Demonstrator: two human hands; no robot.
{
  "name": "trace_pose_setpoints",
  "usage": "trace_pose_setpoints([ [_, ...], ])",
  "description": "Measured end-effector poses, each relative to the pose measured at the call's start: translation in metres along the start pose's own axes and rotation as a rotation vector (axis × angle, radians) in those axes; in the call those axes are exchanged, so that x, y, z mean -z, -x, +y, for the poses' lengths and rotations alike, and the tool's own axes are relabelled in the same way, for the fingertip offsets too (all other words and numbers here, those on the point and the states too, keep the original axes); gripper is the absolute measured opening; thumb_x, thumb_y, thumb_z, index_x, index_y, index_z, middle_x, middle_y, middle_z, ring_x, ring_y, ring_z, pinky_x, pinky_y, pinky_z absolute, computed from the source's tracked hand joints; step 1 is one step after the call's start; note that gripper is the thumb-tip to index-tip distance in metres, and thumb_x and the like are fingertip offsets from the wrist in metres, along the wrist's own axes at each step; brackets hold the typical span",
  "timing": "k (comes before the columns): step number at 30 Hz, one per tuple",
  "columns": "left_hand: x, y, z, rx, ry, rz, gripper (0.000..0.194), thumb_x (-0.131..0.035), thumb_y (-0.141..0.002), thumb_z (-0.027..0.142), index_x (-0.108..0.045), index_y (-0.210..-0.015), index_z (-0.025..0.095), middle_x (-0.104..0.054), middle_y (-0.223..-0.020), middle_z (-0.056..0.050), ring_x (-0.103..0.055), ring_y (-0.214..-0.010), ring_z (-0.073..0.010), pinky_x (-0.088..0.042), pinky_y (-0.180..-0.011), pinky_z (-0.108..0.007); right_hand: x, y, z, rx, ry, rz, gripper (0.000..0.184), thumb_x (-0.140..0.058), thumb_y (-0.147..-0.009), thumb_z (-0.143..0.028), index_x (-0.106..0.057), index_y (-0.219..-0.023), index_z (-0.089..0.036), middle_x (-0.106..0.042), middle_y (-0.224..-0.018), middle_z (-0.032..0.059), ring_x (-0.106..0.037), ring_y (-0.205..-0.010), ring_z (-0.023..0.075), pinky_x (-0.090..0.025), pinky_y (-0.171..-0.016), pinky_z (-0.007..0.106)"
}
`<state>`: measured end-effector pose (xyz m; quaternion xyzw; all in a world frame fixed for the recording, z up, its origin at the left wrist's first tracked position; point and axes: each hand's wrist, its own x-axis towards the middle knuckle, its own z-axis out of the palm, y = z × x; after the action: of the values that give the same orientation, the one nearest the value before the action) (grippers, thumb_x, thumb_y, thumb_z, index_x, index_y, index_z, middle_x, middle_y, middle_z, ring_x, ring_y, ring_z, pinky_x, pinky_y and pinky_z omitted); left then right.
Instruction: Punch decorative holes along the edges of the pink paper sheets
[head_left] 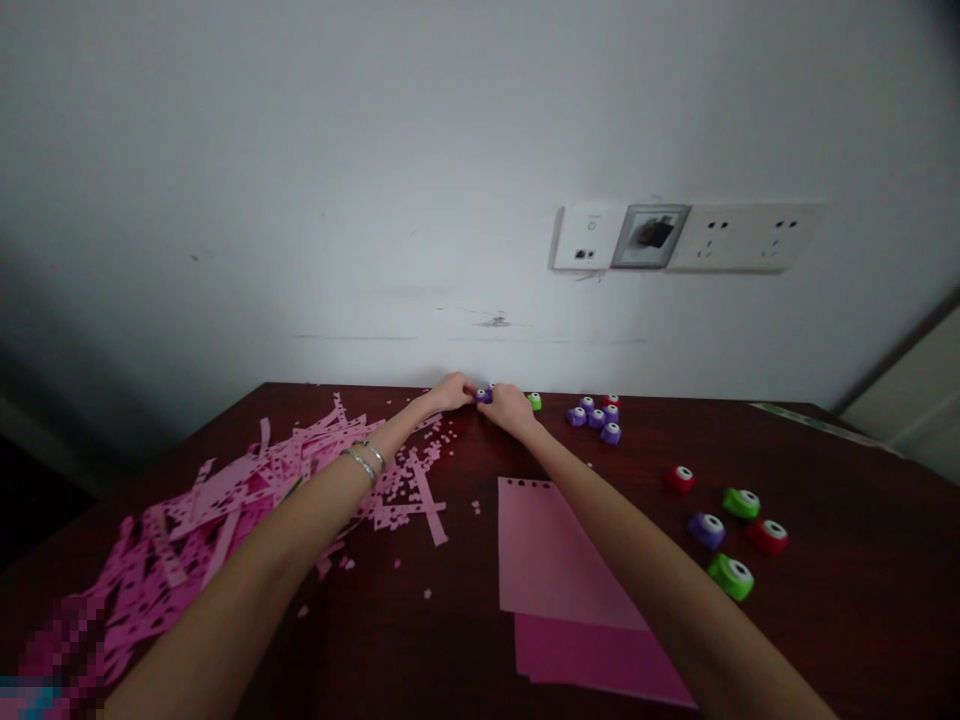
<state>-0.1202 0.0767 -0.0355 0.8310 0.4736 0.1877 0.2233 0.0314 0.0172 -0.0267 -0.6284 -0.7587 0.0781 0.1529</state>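
Observation:
At the back of the table by the wall, my left hand (452, 391) has its fingers closed at the left side of a small purple paper punch (481, 395). My right hand (506, 407) reaches in from the other side, its fingers curled against the same punch. A second purple punch shows partly behind them. Just right of my right hand is a green punch (534, 401). Below my forearms lies a light pink sheet (540, 550) with a row of punched holes along its top edge, over darker pink paper (592, 655).
Pink punched strips (225, 490) are heaped on the left, with tiny cut-outs (409, 480) scattered beside them. Several purple punches (597, 418) and a red one cluster right of centre. More red, green and purple punches (706, 530) stand nearer on the right. Wall sockets (742, 238) sit above.

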Motion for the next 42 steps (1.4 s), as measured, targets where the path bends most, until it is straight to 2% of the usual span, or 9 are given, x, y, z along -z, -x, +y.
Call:
trace_pose_setpoints([
  [6,0.015,0.013,0.016,-0.012,0.107,-0.097,0.022,-0.058,-0.065,0.022,-0.067,-0.081,0.01,-0.057,-0.058,0.002,-0.043,-0.049,-0.0082,-0.033,-0.048,-0.021,0.021,0.001,0.008,0.107,-0.013,-0.015,0.037,-0.057,-0.074,-0.039,-0.067,-0.091,-0.008,-0.067,-0.091,0.0171,-0.062,-0.081,0.0228,-0.041,-0.064,0.024],
  [10,0.028,0.025,0.047,-0.076,0.205,-0.181,0.035,-0.064,-0.065,0.031,-0.065,-0.095,0.012,-0.058,-0.064,0.001,-0.042,-0.05,-0.0075,-0.029,-0.045,-0.02,0.05,0.013,0.025,0.281,-0.111,-0.093,0.029,-0.057,-0.073,-0.033,-0.068,-0.083,-0.008,-0.065,-0.067,0.0075,-0.057,-0.056,0.013,-0.038,-0.053,0.021],
  [12,0.029,0.031,0.067,-0.116,0.203,-0.214,0.034,-0.065,-0.066,0.033,-0.065,-0.094,0.013,-0.057,-0.063,0.001,-0.041,-0.05,-0.0073,-0.029,-0.046,-0.02,0.066,0.026,0.036,0.33,-0.176,-0.126,0.03,-0.056,-0.073,-0.034,-0.068,-0.085,-0.008,-0.061,-0.059,0.003,-0.051,-0.047,0.0097,-0.036,-0.049,0.02],
  [17,0.013,0.047,0.116,-0.211,0.198,-0.253,0.025,-0.063,-0.068,0.032,-0.066,-0.085,0.014,-0.055,-0.061,0.001,-0.042,-0.053,-0.0078,-0.03,-0.05,-0.021,0.096,0.069,0.062,0.354,-0.249,-0.193,0.034,-0.057,-0.074,-0.038,-0.067,-0.09,-0.01,-0.055,-0.052,-0.0015,-0.046,-0.042,0.0087,-0.032,-0.045,0.021],
  [21,-0.01,0.056,0.137,-0.297,0.157,-0.238,0.025,-0.063,-0.068,0.031,-0.066,-0.085,0.012,-0.057,-0.064,0.0,-0.046,-0.056,-0.0092,-0.032,-0.051,-0.022,0.1,0.1,0.079,0.314,-0.252,-0.224,0.032,-0.058,-0.074,-0.039,-0.067,-0.088,-0.012,-0.058,-0.054,-0.0005,-0.048,-0.044,0.0089,-0.032,-0.046,0.021],
  [26,-0.037,0.064,0.14,-0.302,0.129,-0.196,0.034,-0.065,-0.068,0.036,-0.065,-0.091,0.011,-0.06,-0.071,-0.003,-0.05,-0.059,-0.0107,-0.035,-0.052,-0.022,0.092,0.121,0.093,0.331,-0.251,-0.262,0.032,-0.056,-0.077,-0.037,-0.067,-0.091,-0.011,-0.059,-0.057,0.0009,-0.049,-0.043,0.0091,-0.033,-0.045,0.021],
  [31,-0.055,0.067,0.133,-0.25,0.125,-0.185,0.035,-0.067,-0.066,0.037,-0.065,-0.089,0.011,-0.061,-0.07,-0.002,-0.052,-0.058,-0.0113,-0.036,-0.053,-0.022,0.081,0.124,0.096,0.374,-0.206,-0.255,0.027,-0.055,-0.077,-0.03,-0.067,-0.091,-0.01,-0.06,-0.059,0.0014,-0.05,-0.046,0.0097,-0.034,-0.047,0.021],
  [35,-0.063,0.067,0.129,-0.245,0.105,-0.17,0.032,-0.067,-0.066,0.035,-0.065,-0.088,0.011,-0.061,-0.07,-0.002,-0.052,-0.059,-0.0112,-0.036,-0.054,-0.022,0.073,0.123,0.098,0.404,-0.143,-0.218,0.024,-0.057,-0.075,-0.026,-0.069,-0.089,-0.01,-0.063,-0.063,0.0032,-0.051,-0.053,0.0111,-0.033,-0.049,0.021],
  [42,-0.066,0.065,0.126,-0.251,0.102,-0.206,0.033,-0.067,-0.066,0.037,-0.065,-0.088,0.012,-0.061,-0.069,-0.001,-0.051,-0.059,-0.0104,-0.036,-0.054,-0.021,0.064,0.123,0.105,0.375,-0.22,-0.258,0.026,-0.056,-0.075,-0.024,-0.068,-0.093,-0.01,-0.058,-0.056,0.0,-0.049,-0.048,0.01,-0.03,-0.046,0.021],
])
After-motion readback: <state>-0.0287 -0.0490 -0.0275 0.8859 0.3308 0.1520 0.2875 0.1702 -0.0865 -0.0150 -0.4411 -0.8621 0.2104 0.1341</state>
